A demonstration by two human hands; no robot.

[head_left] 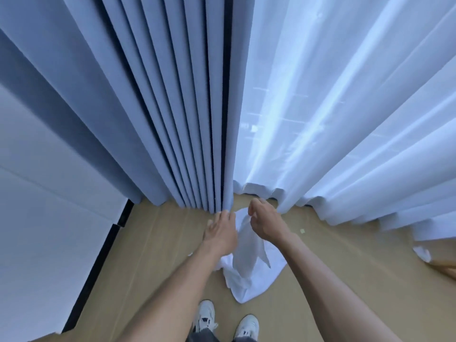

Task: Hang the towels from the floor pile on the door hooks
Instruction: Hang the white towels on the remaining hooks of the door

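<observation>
Pinching a white towel (248,245) by its top edge, my right hand (265,222) lifts it off the floor pile (246,285); left hand (220,232) spread beside it. Soft, light, floppy: I'd grab a corner.

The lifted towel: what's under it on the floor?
The right hand pinches the lifted towel. More white towel cloth lies bunched on the wooden floor beneath it. How many towels that makes, I cannot tell; the hanging one covers part of the pile.
</observation>
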